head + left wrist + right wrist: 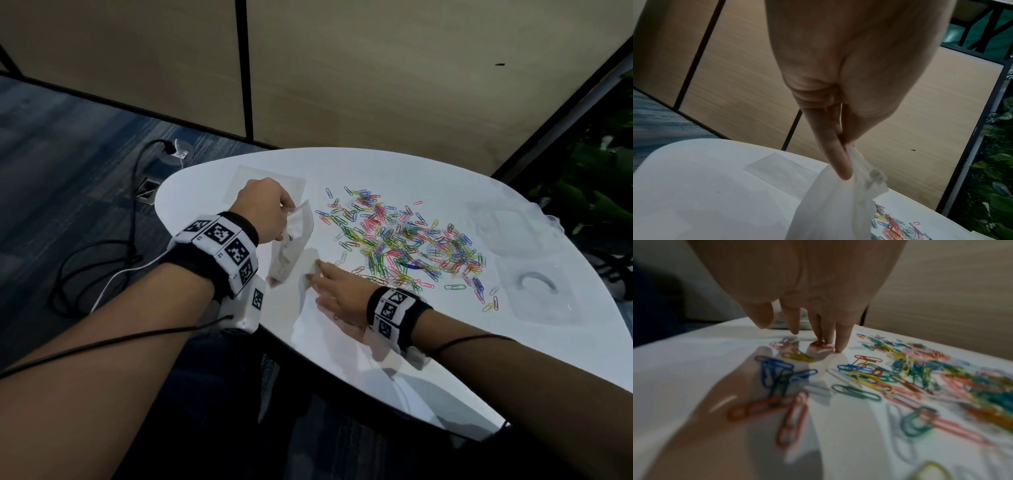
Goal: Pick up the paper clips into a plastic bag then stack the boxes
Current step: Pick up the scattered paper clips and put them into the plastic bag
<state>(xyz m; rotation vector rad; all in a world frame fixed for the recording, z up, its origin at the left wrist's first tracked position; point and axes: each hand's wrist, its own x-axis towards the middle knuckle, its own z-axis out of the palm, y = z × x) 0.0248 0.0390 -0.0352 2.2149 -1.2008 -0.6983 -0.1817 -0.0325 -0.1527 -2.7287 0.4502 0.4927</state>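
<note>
My left hand (270, 209) pinches the top edge of a clear plastic bag (291, 246) between thumb and fingers (840, 159), and the bag (834, 203) hangs above the table's left part. Many coloured paper clips (404, 240) lie scattered over the middle of the white table (376, 359). My right hand (334, 291) lies low by the bag's bottom, its straight fingertips (838, 347) down on the table and touching a red clip (819, 344). Several clips (777, 369) lie under the palm. Two clear plastic boxes (507, 226) (537, 291) sit at the right.
A second clear bag (270, 185) lies flat at the table's far left, also visible in the left wrist view (781, 168). A cable (102, 260) and a floor socket (147, 192) are on the carpet at left. Wooden panels stand behind, plants (599, 192) at right.
</note>
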